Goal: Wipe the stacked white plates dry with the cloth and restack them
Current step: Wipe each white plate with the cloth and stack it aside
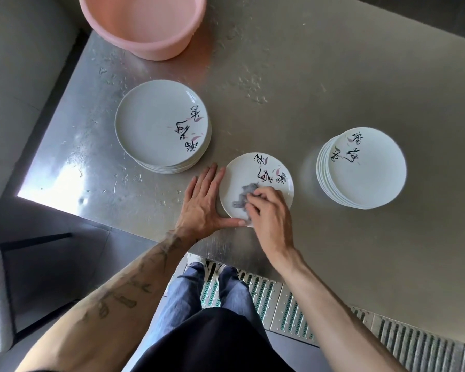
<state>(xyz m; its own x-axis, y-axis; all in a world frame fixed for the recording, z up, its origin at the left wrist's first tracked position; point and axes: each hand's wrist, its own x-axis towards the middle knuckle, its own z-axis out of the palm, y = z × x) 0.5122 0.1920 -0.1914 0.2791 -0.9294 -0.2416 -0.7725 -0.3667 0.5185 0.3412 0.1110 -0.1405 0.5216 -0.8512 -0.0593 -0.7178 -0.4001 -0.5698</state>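
A single white plate [263, 171] with black brush writing lies flat on the steel table near the front edge. My right hand [270, 210] grips a small grey cloth [243, 196] and presses it onto the plate's near half. My left hand [203, 202] lies flat on the table with straight fingers against the plate's left rim, the thumb along its near edge. A stack of several like plates [161, 124] stands to the left, and another stack [365, 170] to the right.
A pink plastic basin [145, 25] stands at the back left of the steel table [333, 76]. Water drops dot the table's left and middle. The table's left corner edge is close to the left stack. A floor drain grate [279, 299] runs below the front edge.
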